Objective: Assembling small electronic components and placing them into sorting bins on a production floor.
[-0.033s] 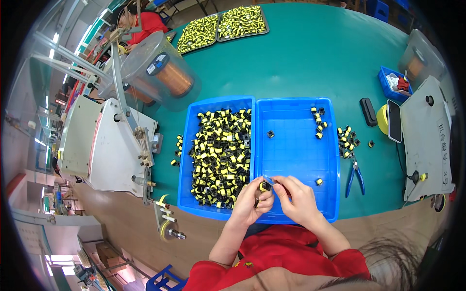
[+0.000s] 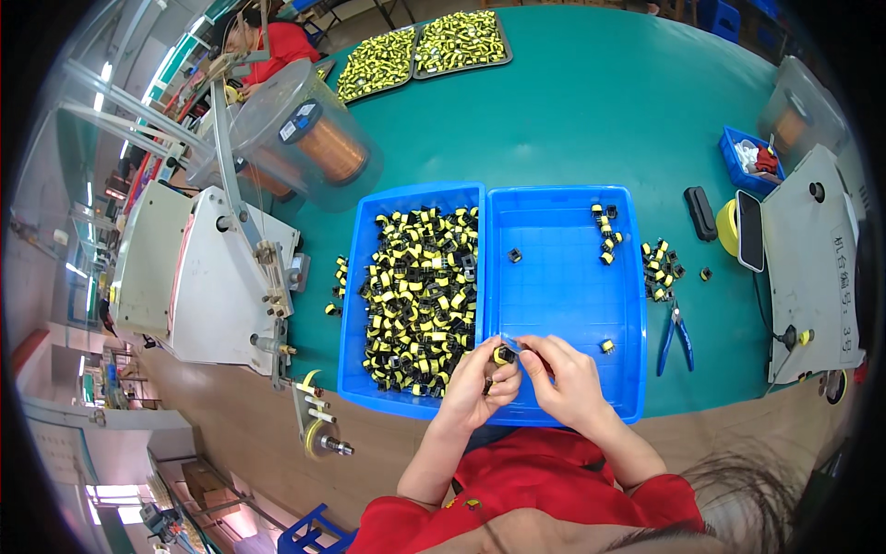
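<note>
My left hand (image 2: 482, 382) is closed on a small taped coil bobbin (image 2: 503, 355), black with a yellow band, above the front wall between two blue trays. A second dark piece shows low in that hand, partly hidden by the fingers. My right hand (image 2: 565, 380) meets it from the right, thumb and fingers pinched by the bobbin. A bit of blue shows at its fingertips, but I cannot make out what it holds. Left of my hands, the left blue tray (image 2: 353, 309) is heaped with similar bobbins. In the right blue tray (image 2: 554, 286) lie several bobbins (image 2: 606, 242).
Blue-handled cutters (image 2: 676, 337) and loose bobbins (image 2: 661, 270) lie right of the trays. White winding machines (image 2: 226, 286) flank me, with a copper wire spool (image 2: 323, 143) at left. A phone (image 2: 749, 231) stands at right. Two trays of yellow parts (image 2: 460, 42) sit at the back.
</note>
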The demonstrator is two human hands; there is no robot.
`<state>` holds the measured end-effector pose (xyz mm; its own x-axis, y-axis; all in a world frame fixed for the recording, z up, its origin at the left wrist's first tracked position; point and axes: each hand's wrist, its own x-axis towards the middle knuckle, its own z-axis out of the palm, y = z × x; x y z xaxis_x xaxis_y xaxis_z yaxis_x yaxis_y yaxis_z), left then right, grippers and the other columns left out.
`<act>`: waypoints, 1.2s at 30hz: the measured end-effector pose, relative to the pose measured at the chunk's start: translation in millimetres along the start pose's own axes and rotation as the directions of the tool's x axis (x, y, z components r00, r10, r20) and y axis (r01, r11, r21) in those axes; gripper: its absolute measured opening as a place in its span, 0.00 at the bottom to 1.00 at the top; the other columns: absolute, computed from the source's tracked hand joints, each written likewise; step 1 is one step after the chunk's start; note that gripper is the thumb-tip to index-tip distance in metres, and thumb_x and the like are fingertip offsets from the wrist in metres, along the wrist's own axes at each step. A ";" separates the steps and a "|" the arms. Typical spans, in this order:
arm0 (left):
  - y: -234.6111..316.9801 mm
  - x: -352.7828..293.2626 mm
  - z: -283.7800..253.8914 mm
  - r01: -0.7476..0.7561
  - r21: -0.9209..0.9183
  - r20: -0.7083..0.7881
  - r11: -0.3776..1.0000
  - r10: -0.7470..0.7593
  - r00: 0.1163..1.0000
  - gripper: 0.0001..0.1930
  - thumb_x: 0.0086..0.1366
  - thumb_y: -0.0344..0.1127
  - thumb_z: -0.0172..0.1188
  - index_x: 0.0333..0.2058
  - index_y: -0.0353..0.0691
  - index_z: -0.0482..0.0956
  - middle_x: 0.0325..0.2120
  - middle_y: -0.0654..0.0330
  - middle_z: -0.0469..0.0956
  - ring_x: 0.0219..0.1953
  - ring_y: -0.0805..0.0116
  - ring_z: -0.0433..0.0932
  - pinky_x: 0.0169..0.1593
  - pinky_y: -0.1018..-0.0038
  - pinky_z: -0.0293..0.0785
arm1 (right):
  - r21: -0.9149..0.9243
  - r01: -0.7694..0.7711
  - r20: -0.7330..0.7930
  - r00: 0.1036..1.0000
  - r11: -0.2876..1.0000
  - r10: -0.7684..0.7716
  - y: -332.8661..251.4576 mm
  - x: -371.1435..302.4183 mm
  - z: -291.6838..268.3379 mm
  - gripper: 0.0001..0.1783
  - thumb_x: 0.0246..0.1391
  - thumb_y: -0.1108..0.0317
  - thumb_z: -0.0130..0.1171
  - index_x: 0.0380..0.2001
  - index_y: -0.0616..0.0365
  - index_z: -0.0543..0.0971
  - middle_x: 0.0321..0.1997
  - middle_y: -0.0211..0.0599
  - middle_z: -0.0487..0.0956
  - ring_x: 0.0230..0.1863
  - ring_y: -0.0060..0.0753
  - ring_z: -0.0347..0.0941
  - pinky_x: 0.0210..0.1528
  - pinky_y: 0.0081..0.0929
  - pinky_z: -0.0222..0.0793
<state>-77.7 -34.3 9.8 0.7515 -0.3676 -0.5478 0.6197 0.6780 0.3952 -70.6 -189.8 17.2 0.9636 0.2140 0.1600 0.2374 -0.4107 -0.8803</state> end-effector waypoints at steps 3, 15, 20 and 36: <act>1.5 -0.2 2.0 0.030 -0.034 0.020 0.999 -0.029 0.999 0.15 0.70 0.43 0.38 0.29 0.40 0.65 0.13 0.68 0.56 0.13 0.80 0.54 0.15 0.86 0.48 | -0.014 -0.006 0.015 1.000 1.000 0.007 -0.8 0.1 -0.2 0.10 0.55 0.66 0.53 0.37 0.59 0.77 0.27 0.40 0.76 0.26 0.40 0.76 0.26 0.31 0.71; 0.6 -1.7 7.0 -0.015 -0.028 -0.001 1.000 0.015 1.000 0.14 0.70 0.45 0.38 0.31 0.42 0.63 0.16 0.67 0.58 0.15 0.79 0.56 0.15 0.86 0.48 | 0.018 -0.009 0.018 1.000 1.000 0.009 -0.6 0.6 -1.0 0.10 0.54 0.66 0.54 0.36 0.60 0.77 0.26 0.40 0.77 0.25 0.40 0.76 0.27 0.30 0.71; -0.2 -2.4 6.6 -0.077 0.075 0.008 0.994 0.077 0.997 0.11 0.70 0.44 0.40 0.34 0.44 0.63 0.16 0.67 0.57 0.15 0.80 0.56 0.16 0.86 0.47 | 0.031 0.012 0.019 1.000 0.999 -0.013 1.3 0.2 -0.5 0.10 0.54 0.69 0.54 0.37 0.62 0.77 0.27 0.42 0.76 0.23 0.38 0.74 0.26 0.27 0.69; -18.5 2.7 7.7 -0.285 0.087 -0.020 0.955 0.288 0.957 0.08 0.71 0.41 0.37 0.31 0.49 0.55 0.18 0.67 0.57 0.16 0.81 0.57 0.17 0.87 0.49 | -0.119 -0.020 -0.118 0.993 0.993 0.006 -3.4 -2.3 11.1 0.09 0.52 0.65 0.56 0.36 0.56 0.78 0.25 0.34 0.75 0.22 0.33 0.74 0.21 0.28 0.68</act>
<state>-85.4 -52.7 6.7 0.8934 -0.1437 -0.4257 0.3967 0.6968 0.5975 -75.1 -179.1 14.9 0.9728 0.1058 0.2059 0.2307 -0.5174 -0.8241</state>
